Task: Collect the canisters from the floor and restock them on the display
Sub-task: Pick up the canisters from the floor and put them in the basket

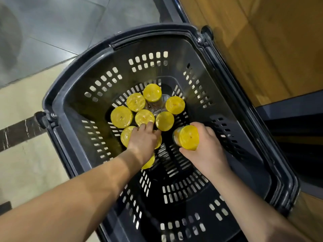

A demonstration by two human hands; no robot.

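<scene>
My view starts with two bare forearms (pixel 83 194) coming up from the lower edge and reaching down into a dark grey plastic basket (pixel 157 31) with slotted walls and bottom.

The right hand (pixel 206 151) grips one yellow-lidded canister (pixel 186 137). Its fingers wrap round the far side and the thumb presses the near edge. This canister is tilted, with its lid facing me, and it is held clear above the basket bottom, to the right of the others.

The left hand (pixel 142 142) is lower, among the standing canisters (pixel 144 117). Its fingers lie close together and bend downward, the tips touching the rim of one lid. The palm hides parts of three more lids, and I cannot tell whether it actually clamps any of them.

The rest of the group stands upright and packed close on the basket bottom, yellow tops up under shiny clear wrap. Any print on the lids or wrap is too small for me to read.

The basket sits on a floor (pixel 52 23) of grey and beige tiles, and a wooden panel (pixel 262 41) lies just beside its right rim.
</scene>
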